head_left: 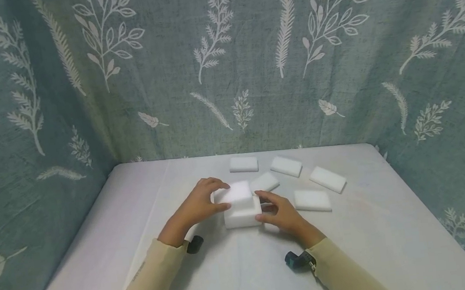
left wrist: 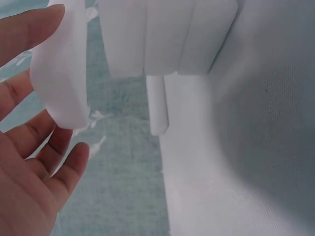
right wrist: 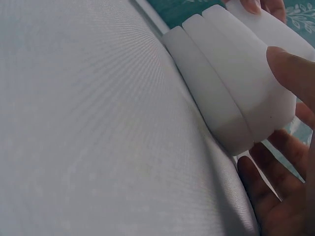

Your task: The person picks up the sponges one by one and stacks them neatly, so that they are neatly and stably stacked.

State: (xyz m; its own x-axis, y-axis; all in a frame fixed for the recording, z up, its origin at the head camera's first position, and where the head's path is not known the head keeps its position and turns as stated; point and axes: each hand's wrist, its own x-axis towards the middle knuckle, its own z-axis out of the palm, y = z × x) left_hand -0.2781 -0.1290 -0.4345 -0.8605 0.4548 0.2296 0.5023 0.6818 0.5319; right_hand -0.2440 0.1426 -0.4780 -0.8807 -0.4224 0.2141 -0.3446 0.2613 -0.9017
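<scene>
My left hand pinches a smooth white rectangular block with rounded edges, thumb on one face and fingers on the other. That block is held above a stack of three similar white blocks, with a gap between them in the left wrist view. In the head view it overlaps the top of the stack. On the other side, my right hand grips the end of the stack, its thumb at the top block and its fingers curled round the far side. The stack rests on the white-covered table.
Several loose white blocks lie flat behind and to the right of the stack: one at the back, one by my right hand, and one farther right. A green leaf-patterned cloth hangs round the white table.
</scene>
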